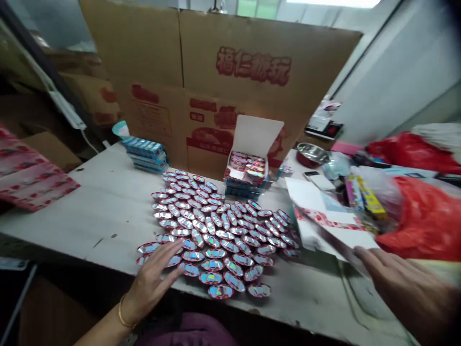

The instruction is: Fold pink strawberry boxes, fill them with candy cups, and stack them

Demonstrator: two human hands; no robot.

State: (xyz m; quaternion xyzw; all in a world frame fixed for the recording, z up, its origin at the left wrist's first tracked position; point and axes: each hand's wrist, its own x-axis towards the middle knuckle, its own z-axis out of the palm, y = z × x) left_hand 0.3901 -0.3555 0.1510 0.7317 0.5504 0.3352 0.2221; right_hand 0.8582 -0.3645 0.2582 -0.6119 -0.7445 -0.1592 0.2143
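Observation:
Many small shiny oval packs (pixel 216 230) with red edges cover the middle of the white table (pixel 104 211). My left hand (pixel 154 274), with a gold bangle at the wrist, lies at their front left edge, fingers apart, touching or just over the packs. At the right, my right hand (pixel 392 274) is blurred, its fingers at the edge of a white sheet-like box piece (pixel 331 235) with a red pattern. Whether it grips a dark flat strip there is unclear. Behind the packs, an open white box (pixel 248 168) holds similar packs and rests on blue boxes.
A large cardboard sheet (pixel 198 86) stands at the back. Stacked blue boxes (pixel 146 154) are at the back left, pink boxes (pixel 32 178) at the far left. On the right are a metal bowl (pixel 312 154), a phone and red plastic bags (pixel 421 216).

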